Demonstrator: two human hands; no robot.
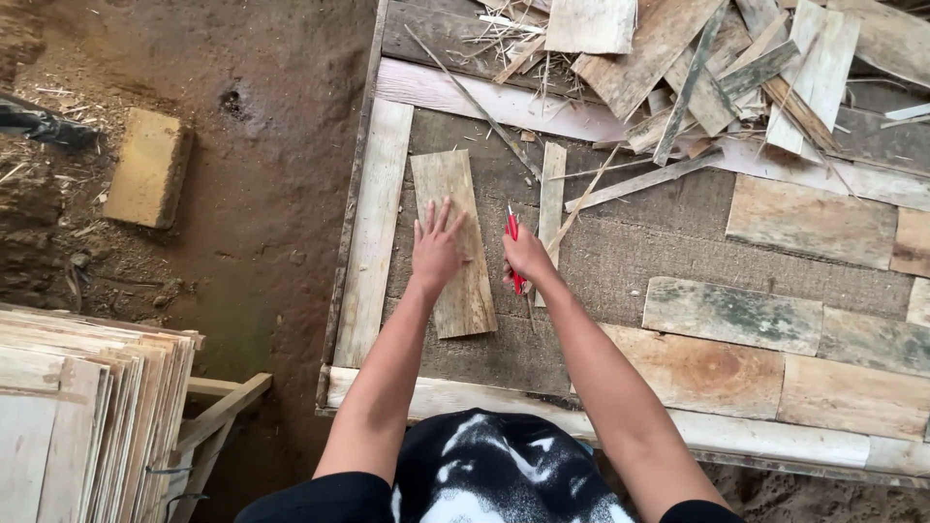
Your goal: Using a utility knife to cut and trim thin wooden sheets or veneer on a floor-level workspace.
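Observation:
My left hand (pixel 438 247) lies flat, fingers spread, on a thin weathered wood sheet (pixel 453 184) that rests lengthwise on a burlap-covered frame (pixel 620 257). My right hand (pixel 528 257) is closed around a red tool (pixel 512 232), its tip pointing away from me, just right of the sheet. A narrow pale wood strip (pixel 552 189) lies beside the right hand.
Several flat wood pieces (pixel 731 315) lie in rows at the frame's right. A heap of wood scraps (pixel 717 58) covers the far end. Pale boards (pixel 373 228) edge the frame. A stack of thin sheets (pixel 82 407) stands at lower left, a brick (pixel 147 167) on the dirt floor.

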